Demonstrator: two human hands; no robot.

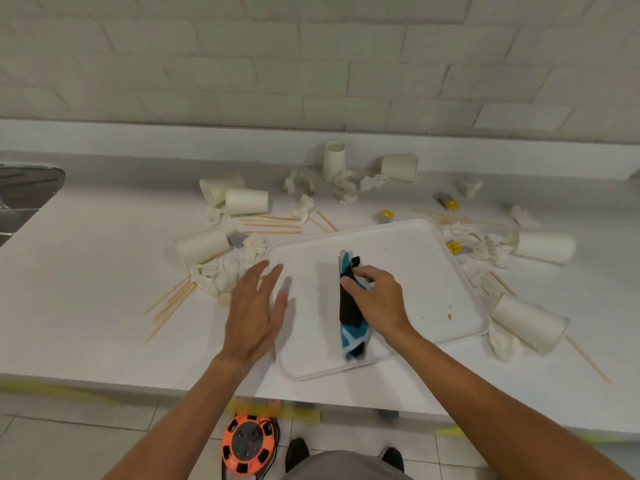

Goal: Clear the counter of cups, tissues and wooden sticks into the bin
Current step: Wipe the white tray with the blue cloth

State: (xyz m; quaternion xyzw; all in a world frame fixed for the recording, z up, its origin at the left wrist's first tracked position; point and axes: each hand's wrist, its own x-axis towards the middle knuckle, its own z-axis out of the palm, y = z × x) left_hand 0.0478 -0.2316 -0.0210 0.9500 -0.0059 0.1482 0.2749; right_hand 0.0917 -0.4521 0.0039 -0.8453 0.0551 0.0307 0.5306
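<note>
Several white paper cups lie tipped over on the white counter point(86, 271), one point(202, 245) to the left of the white tray point(415, 258) and one point(528, 322) at its right. Crumpled tissues point(221, 275) and wooden sticks point(273, 225) are scattered around them. My right hand point(375, 299) grips a folded blue, white and black cloth point(351, 320) lying on the tray. My left hand point(254, 306) hovers flat with straight fingers over the tray's left edge, holding nothing. No bin is in view.
Small yellow-and-grey sachets point(450, 202) lie behind the tray. A metal sink point(24, 188) sits at the far left. An orange cable reel point(247, 446) stands on the tiled floor below the counter edge, next to my shoes. A brick wall backs the counter.
</note>
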